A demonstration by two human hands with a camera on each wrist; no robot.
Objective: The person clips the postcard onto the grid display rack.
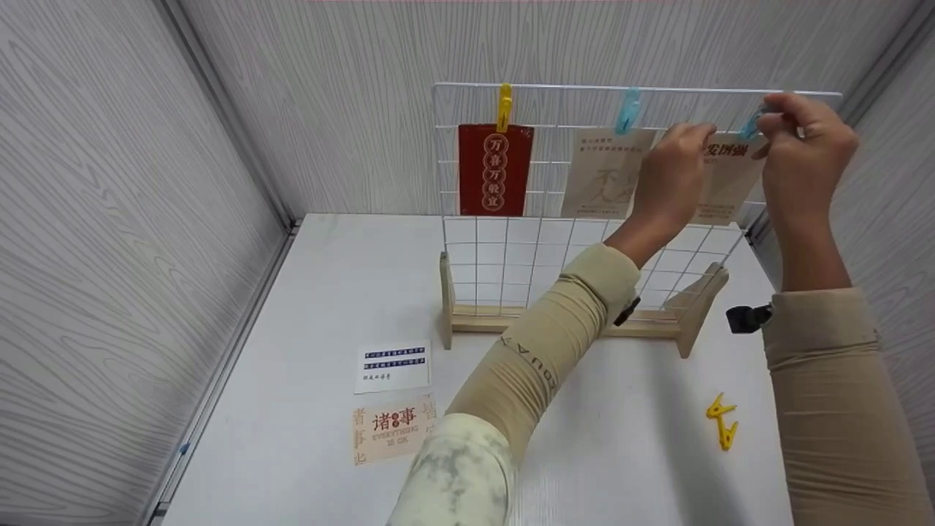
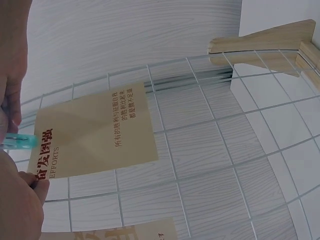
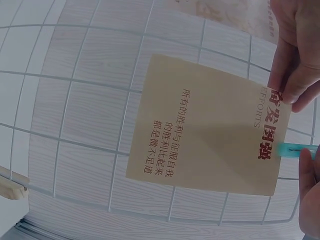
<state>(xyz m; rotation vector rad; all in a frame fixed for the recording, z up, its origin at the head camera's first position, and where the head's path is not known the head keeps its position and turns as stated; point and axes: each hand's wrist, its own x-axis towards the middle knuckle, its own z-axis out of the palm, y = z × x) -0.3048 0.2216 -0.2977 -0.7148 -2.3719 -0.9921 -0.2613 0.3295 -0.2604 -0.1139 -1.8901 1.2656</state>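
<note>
A tan card with red lettering [image 3: 210, 130] lies against the white wire grid [image 1: 540, 248] at its upper right. My left hand [image 1: 670, 179] pinches the card's top left corner between thumb and fingers. With its fingertips my right hand [image 1: 807, 150] grips a light-blue clothespin [image 3: 296, 150], whose tip sits at the card's top edge. Left of these, a second blue clothespin [image 1: 627, 111] holds a beige card [image 1: 603, 172] on the grid, partly behind my left hand. Further left, a yellow clothespin [image 1: 504, 108] holds a red card [image 1: 495, 172].
Wooden feet [image 1: 697, 310] carry the grid on the white table [image 1: 292, 365]. Two yellow clothespins [image 1: 722, 422] lie at the right. A white card with blue bands [image 1: 394, 369] and a pink card [image 1: 391, 431] lie left of my left sleeve. Panelled walls stand around the table.
</note>
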